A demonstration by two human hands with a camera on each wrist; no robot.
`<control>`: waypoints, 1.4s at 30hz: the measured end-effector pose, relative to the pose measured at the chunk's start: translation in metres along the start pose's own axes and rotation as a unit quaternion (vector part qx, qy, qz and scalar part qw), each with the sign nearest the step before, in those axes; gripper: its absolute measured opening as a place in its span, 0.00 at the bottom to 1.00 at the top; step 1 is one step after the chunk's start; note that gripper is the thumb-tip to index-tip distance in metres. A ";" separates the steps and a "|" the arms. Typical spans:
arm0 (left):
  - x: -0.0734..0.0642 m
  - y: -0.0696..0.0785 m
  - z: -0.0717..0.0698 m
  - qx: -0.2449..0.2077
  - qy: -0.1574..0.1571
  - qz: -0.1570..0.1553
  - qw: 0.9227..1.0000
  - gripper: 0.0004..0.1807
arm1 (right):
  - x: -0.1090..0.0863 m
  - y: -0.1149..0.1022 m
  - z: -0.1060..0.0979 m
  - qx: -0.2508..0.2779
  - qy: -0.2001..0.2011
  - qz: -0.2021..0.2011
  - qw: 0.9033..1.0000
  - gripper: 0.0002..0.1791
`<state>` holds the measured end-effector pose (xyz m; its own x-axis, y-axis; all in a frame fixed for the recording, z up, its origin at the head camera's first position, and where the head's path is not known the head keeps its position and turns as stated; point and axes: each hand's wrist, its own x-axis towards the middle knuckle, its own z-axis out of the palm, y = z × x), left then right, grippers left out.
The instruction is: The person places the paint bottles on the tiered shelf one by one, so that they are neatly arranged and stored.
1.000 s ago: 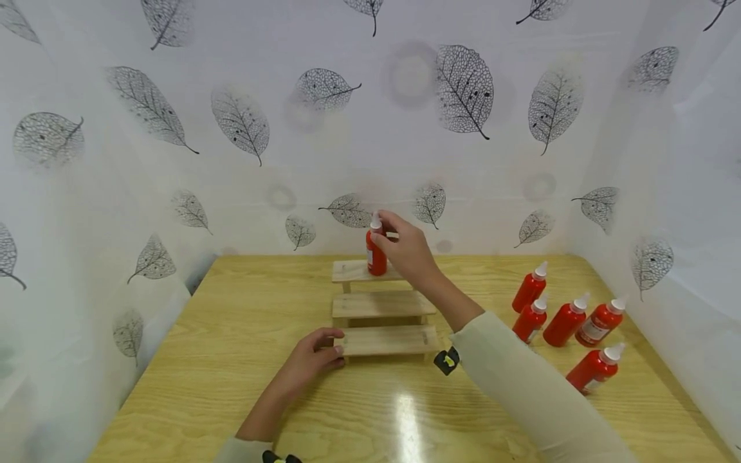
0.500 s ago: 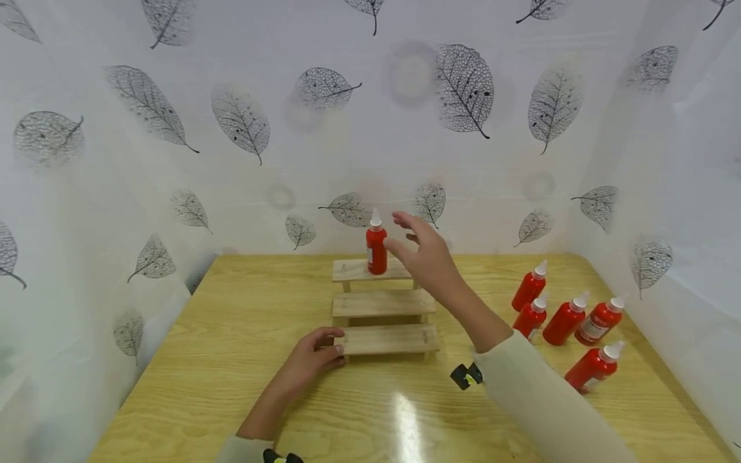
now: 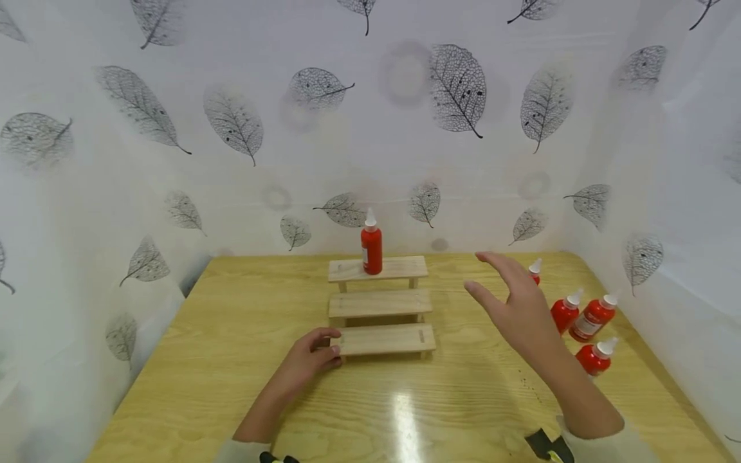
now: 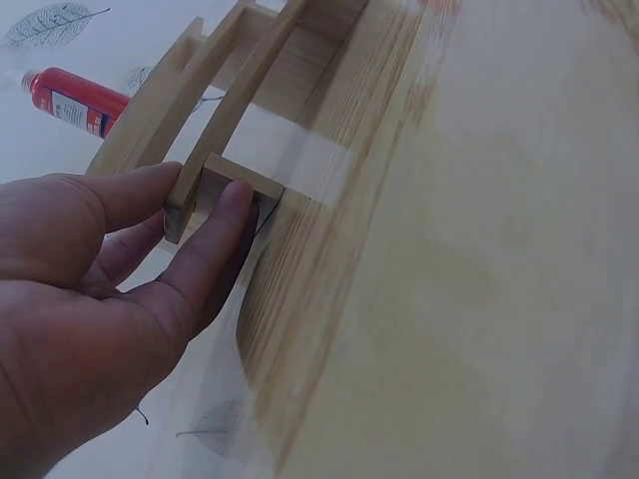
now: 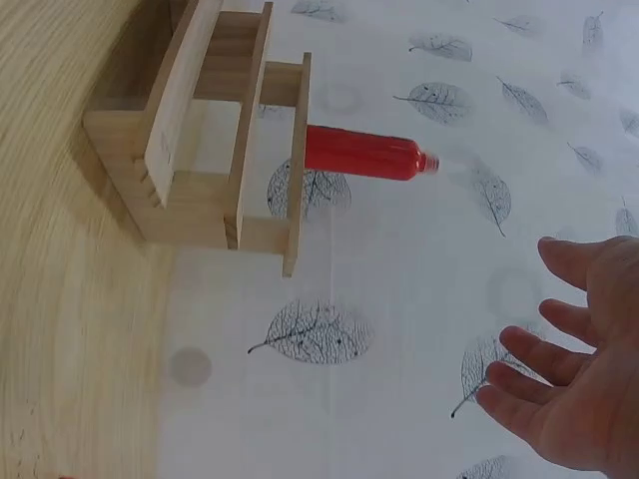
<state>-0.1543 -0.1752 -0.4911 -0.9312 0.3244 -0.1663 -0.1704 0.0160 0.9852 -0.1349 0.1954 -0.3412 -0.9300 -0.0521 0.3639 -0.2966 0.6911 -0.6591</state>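
Observation:
A three-tier wooden stand (image 3: pixel 382 339) sits on the table, and my left hand (image 3: pixel 305 360) holds the left end of its lowest step. In the left wrist view, the left thumb and fingers pinch that step's board and leg. One red squeeze bottle (image 3: pixel 372 249) with a white pointed cap stands upright on the top step, left of its middle. My right hand (image 3: pixel 521 308) is in the air right of the stand, fingers spread and nothing in them. Beyond and below it, more red bottles (image 3: pixel 593 318) stand on the table, partly hidden by the hand and forearm.
A wood-grain table (image 3: pixel 243 321) carries everything. White sheeting with a leaf print (image 3: pixel 457 90) rises behind the table and along both sides.
My right hand has let go of the bottle on the top step and moved right and toward me, near the other bottles. The left hand keeps its hold on the stand.

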 end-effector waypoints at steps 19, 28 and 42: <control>-0.003 -0.001 -0.005 0.006 0.004 -0.011 1.000 0.24 | -0.089 0.097 -0.075 -0.047 0.126 0.121 0.983 0.32; -0.002 -0.002 -0.004 0.005 0.001 -0.013 1.000 0.24 | -0.110 0.136 -0.071 0.063 0.071 0.266 0.959 0.36; -0.001 0.000 -0.001 0.004 -0.003 -0.016 1.000 0.25 | -0.117 0.155 -0.047 0.066 0.103 0.252 0.960 0.26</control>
<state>-0.1539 -0.1765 -0.4908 -0.9228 0.3301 -0.1984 -0.1984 0.0342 0.9795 -0.0613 0.3423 -0.4551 -0.9038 0.4182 0.0907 0.1424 0.4938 -0.8578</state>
